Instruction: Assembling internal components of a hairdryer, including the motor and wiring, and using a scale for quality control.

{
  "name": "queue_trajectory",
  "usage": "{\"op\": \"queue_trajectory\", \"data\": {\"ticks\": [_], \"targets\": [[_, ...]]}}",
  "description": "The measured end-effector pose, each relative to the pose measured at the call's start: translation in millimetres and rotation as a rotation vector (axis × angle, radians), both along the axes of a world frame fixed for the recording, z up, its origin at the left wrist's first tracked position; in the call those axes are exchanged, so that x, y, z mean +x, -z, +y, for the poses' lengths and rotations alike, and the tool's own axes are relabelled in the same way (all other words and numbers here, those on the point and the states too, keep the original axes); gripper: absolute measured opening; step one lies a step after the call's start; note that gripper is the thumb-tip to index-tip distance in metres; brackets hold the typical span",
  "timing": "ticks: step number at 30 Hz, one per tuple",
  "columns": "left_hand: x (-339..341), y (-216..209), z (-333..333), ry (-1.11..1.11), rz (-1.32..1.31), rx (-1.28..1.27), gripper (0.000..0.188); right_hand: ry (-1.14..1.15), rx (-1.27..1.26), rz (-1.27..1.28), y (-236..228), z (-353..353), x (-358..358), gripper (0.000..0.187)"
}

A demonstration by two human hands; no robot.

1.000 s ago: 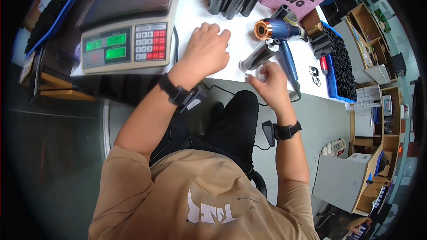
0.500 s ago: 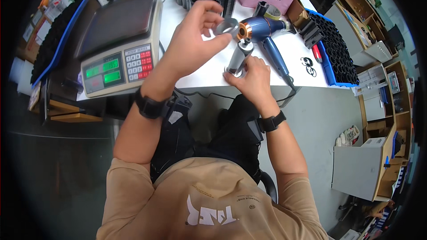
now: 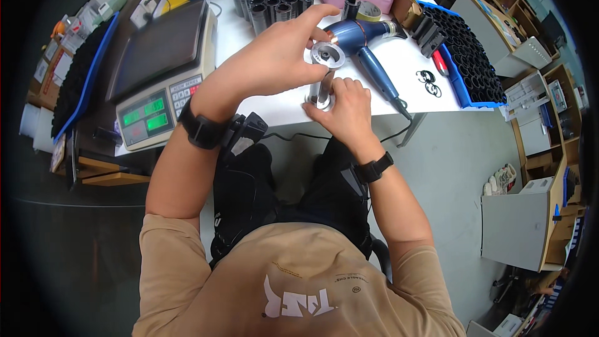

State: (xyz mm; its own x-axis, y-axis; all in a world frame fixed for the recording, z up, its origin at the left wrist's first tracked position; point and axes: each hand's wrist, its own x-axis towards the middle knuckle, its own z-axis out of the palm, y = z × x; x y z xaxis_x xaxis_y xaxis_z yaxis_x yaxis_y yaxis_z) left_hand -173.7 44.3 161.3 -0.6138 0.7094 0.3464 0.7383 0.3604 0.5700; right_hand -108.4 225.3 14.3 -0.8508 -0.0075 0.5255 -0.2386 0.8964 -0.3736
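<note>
My left hand (image 3: 274,59) reaches over the table, thumb and fingers closed around a silver metal ring (image 3: 328,65). The ring sits at the top of an upright metal cylinder (image 3: 322,89), whose narrow tip shows through the ring's opening. Whether the ring rests on the cylinder or is held just above it, I cannot tell. Low on the cylinder, my right hand (image 3: 350,107) grips it near its base, at the table's front edge. Just beyond both hands lies a blue hair dryer (image 3: 374,76), its copper-coloured end partly hidden by my left fingers.
Left stands a digital scale (image 3: 163,62). Behind are clustered black tubes (image 3: 284,10), a single black tube (image 3: 350,9), a tape roll (image 3: 372,11) and a pink bag (image 3: 365,3). Rightward lie black rings (image 3: 432,90), a red-handled tool (image 3: 440,62) and a blue-edged tray (image 3: 463,92) of black parts.
My left hand has carried the ring from beside the hair dryer's end to the cylinder's top. My right hand keeps its grip on the cylinder. The whole view has shifted slightly.
</note>
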Motion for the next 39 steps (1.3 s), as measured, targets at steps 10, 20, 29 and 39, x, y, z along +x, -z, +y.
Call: {"op": "queue_trajectory", "data": {"ticks": [10,20,29,39], "targets": [[5.7,16.8,-13.7,-0.044,-0.006,0.026,0.086,-0.083,-0.148,0.018,-2.1,16.6,11.8,0.043],[44.6,111.7,22.5,-0.321,-0.001,0.453,0.083,-0.241,-0.529,0.006,-99.2,22.6,6.5,0.038],[51.8,134.1,45.1,-0.501,0.194,0.509,0.054,-0.248,-0.304,-0.158,-114.9,14.6,4.4,0.048],[51.1,139.9,43.5,-0.516,0.189,0.525,0.039,-0.305,-0.275,-0.274,-126.6,24.9,-2.8,0.049]]}}
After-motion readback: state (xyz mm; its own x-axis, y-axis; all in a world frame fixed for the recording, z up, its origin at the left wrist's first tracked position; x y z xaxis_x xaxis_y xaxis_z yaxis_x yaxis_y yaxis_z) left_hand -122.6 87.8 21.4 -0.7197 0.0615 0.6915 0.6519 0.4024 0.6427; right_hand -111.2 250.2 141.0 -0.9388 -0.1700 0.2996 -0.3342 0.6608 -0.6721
